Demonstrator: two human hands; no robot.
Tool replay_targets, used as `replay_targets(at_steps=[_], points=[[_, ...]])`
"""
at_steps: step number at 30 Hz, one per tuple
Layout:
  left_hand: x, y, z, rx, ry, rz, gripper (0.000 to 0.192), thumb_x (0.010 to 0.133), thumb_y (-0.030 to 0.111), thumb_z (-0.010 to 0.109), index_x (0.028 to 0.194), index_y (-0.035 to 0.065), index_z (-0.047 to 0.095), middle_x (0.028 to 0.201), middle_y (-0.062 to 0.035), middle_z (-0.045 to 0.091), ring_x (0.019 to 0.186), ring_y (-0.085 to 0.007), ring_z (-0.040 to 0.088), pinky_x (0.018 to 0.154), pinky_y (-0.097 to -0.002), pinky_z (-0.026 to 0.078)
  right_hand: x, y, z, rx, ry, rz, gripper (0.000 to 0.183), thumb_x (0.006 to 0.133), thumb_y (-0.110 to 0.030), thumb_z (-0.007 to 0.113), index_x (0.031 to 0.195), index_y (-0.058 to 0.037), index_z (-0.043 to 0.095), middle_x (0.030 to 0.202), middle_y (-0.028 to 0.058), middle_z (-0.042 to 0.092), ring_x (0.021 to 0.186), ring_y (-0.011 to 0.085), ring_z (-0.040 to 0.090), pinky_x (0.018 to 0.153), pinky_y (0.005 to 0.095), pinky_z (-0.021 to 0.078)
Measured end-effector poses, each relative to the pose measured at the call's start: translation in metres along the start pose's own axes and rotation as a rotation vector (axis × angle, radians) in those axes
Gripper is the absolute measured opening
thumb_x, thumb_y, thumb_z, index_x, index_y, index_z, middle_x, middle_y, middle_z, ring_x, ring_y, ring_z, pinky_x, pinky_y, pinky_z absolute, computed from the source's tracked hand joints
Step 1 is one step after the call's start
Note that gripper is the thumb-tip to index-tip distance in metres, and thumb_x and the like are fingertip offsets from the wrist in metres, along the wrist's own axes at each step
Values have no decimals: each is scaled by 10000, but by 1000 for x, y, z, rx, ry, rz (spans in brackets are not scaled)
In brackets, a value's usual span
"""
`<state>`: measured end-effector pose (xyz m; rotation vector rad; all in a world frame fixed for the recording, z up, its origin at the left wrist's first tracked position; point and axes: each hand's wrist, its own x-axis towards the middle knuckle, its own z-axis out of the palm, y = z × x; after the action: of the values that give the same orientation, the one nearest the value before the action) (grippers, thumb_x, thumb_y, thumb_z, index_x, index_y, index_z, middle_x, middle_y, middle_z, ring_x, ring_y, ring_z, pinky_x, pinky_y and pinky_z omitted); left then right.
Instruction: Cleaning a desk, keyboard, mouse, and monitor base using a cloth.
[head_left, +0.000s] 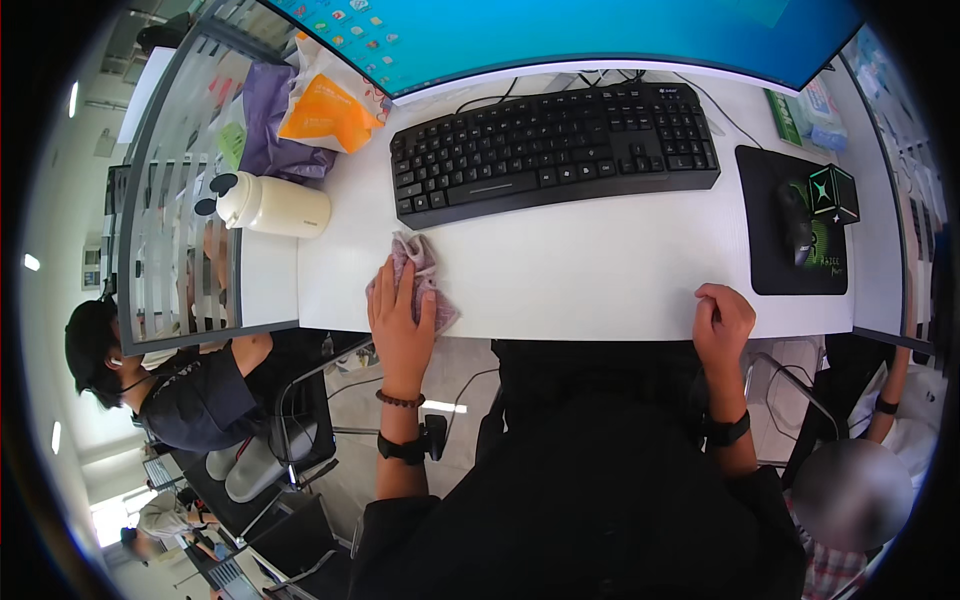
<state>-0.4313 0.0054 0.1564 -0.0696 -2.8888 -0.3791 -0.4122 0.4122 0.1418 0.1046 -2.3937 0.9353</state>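
My left hand (401, 322) lies over a crumpled pinkish-grey cloth (426, 277) on the white desk (570, 270), near its front edge. The fingers stretch across the cloth, and part of it bunches up beyond them. Curled into a loose fist, my right hand (722, 322) rests at the desk's front edge with nothing visible in it. A black keyboard (555, 150) stands beyond both hands. Right of my right hand lies a black mouse mat (772, 255) with a black mouse (795, 225) on it.
A cream bottle (281, 206) lies at the left by a partition (180, 247). Behind it sit a purple bag (274, 120) and an orange-and-white bag (330, 112). A monitor (570, 34) spans the back. A black cube (832, 193) is beside the mouse. People sit on both sides.
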Motion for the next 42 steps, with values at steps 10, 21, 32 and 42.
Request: replay_targets(at_steps=[10,21,32,42], points=[[27,132,16,-231,-203,518,437,867,188,626,1270,22,589,1398,-179,526,1309,-380,466,1120,-526,321,-1,-3,3,-17,23,-11,127,720,84,566,755,-27,618,601,96,560,501,249,523,478,349,383],[15,86,19,-251,-122,270,491,885,121,615,1367,65,541,1471,-153,468,1363,-350,427,1130,-489,312,-5,6,0,-3,13,-47,124,707,80,572,745,-28,619,589,99,546,502,269,516,483,365,386],[11,-150,-16,165,-56,118,509,980,219,516,1453,47,443,1478,-241,430,1390,-421,354,1148,-510,243,2,-1,1,-42,-39,-74,139,670,83,569,726,-35,613,566,83,519,488,252,492,471,359,362],[109,-93,-20,-28,-434,137,645,898,174,499,1491,-11,327,1531,-329,276,1445,-482,219,1180,-474,229,-1,1,-1,-70,-43,-68,152,677,88,569,744,-37,625,572,82,528,496,249,493,477,354,363]])
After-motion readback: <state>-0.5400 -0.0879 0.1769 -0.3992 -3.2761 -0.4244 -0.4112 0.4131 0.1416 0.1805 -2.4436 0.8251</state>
